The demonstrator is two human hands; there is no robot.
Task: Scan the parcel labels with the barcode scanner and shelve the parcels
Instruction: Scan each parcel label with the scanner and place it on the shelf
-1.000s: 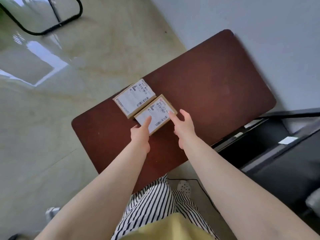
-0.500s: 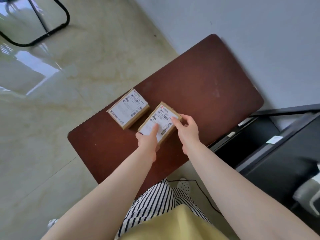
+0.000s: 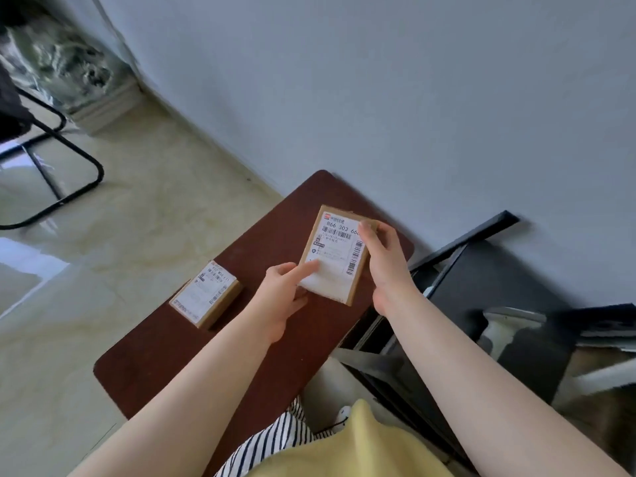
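Cardboard makes up the parcel (image 3: 335,258) held in both hands above the brown table (image 3: 261,339), its white label (image 3: 339,251) turned up toward the camera. The left hand (image 3: 284,297) grips the near left corner: its thumb lies flat on the label's lower edge, and the other fingers are curled underneath, mostly hidden. The right hand (image 3: 383,261) holds the right side, thumb pressed on the label near the top right corner beside the printed digits, the remaining fingers wrapped round the far edge and out of sight behind the parcel. Whether the parcel's lower edge touches the table cannot be told.

A second parcel (image 3: 205,294) lies flat on the table to the left, label up, well apart from both hands.

To the right of the table stands a dark shelf unit (image 3: 488,290). On it rests a pale, blurred scanner (image 3: 504,330), apart from the right forearm. A black chair frame (image 3: 55,173) stands on the glossy floor at far left.
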